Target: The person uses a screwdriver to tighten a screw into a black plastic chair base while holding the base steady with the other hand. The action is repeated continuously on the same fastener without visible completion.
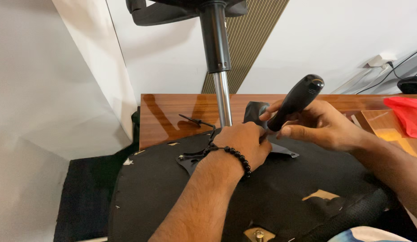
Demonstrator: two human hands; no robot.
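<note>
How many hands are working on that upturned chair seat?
2. The left hand, with a black bead bracelet on its wrist, presses on the black metal plate beside the chrome column. The right hand grips a black tool handle just right of it.

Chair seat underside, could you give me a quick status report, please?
Left hand pressed on the black metal plate beside the gas cylinder. Right hand gripping a black tool handle. Nothing blocking.

**Background items**

Glossy wooden desk (172,112) behind. Red plastic bag (408,116) at right edge, on top. Black cables (399,67) trailing along white wall, upper right. Ribbed slatted panel (258,40) upright at centre. Black floor mat (83,197) lower left.
</note>
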